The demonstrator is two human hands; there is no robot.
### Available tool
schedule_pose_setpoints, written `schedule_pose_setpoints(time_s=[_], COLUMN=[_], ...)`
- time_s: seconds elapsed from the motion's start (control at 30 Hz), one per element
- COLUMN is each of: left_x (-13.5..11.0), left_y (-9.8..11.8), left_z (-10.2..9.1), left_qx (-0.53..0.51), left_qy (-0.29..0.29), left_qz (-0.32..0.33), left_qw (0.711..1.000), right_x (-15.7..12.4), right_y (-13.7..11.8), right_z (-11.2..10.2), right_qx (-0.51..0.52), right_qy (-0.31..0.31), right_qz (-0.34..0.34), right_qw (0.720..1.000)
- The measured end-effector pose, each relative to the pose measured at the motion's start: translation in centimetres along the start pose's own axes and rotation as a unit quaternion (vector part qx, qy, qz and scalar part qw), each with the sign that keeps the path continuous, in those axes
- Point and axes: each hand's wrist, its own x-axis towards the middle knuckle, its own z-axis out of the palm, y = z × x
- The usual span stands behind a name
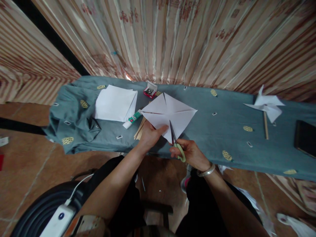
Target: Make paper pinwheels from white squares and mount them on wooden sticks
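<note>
My left hand (pixel 150 134) pinches the near left edge of a creased white paper square (pixel 170 115), held above the table's front edge. My right hand (pixel 191 153) grips green-handled scissors (pixel 177 141), whose blades point up into the paper's near corner. Slits show along the paper's diagonal folds. A silver bangle sits on my right wrist.
A table under a grey-blue cloth (pixel 222 131) carries a stack of white sheets (pixel 115 103), a glue tube (pixel 132 119), wooden sticks (pixel 140 129), a small red box of pins (pixel 150 90), a finished paper pinwheel (pixel 268 107) and a dark phone (pixel 305 138). Curtains hang behind.
</note>
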Motion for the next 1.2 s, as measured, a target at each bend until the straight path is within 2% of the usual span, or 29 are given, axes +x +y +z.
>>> schedule_pose_setpoints(time_s=[0.13,0.27,0.33,0.4,0.43,0.5,0.57,0.63,0.77,0.93,1.07,1.13,1.2], left_x=[0.6,1.3,1.5,1.5,1.4,1.2,1.0,0.8,0.8,0.8,0.7,0.7,0.7], left_y=[-0.3,-0.5,-0.5,-0.6,-0.7,-0.9,-1.2,-1.6,-2.5,-2.9,-2.3,-1.9,-1.6], left_z=[-0.1,-0.4,-0.4,-0.4,-0.3,-0.1,0.4,0.9,1.8,1.9,0.4,-0.7,-1.6], left_qx=[-0.030,-0.057,-0.064,-0.053,-0.043,-0.030,-0.018,0.005,0.039,0.100,0.160,0.207,0.273], left_qy=[0.027,0.055,0.063,0.062,0.059,0.047,0.022,-0.012,-0.069,-0.126,-0.120,-0.081,-0.035], left_qz=[0.005,0.000,-0.011,-0.010,-0.007,-0.001,-0.002,-0.014,-0.040,-0.024,0.005,0.073,0.166], left_qw=[0.999,0.997,0.996,0.997,0.997,0.998,1.000,1.000,0.996,0.987,0.980,0.972,0.947], right_x=[-0.4,-1.4,-1.9,-2.3,-2.4,-2.4,-2.2,-1.9,-1.2,-1.0,-1.3,-1.4,-1.5], right_y=[-0.1,-0.4,-0.4,-0.2,0.0,0.4,0.7,1.0,1.0,0.5,0.3,0.2,0.2], right_z=[-0.8,-3.2,-5.0,-6.7,-7.5,-8.7,-9.4,-9.5,-9.3,-9.2,-9.6,-9.8,-10.0], right_qx=[-0.035,-0.110,-0.139,-0.208,-0.272,-0.403,-0.489,-0.540,-0.596,-0.621,-0.630,-0.627,-0.623], right_qy=[-0.031,-0.047,-0.030,0.038,0.084,0.200,0.279,0.313,0.335,0.318,0.302,0.309,0.319], right_qz=[0.011,0.029,0.024,0.000,-0.007,-0.011,-0.005,-0.003,-0.019,-0.017,-0.011,-0.002,0.009], right_qw=[0.999,0.992,0.989,0.977,0.959,0.893,0.826,0.781,0.729,0.716,0.715,0.715,0.714])
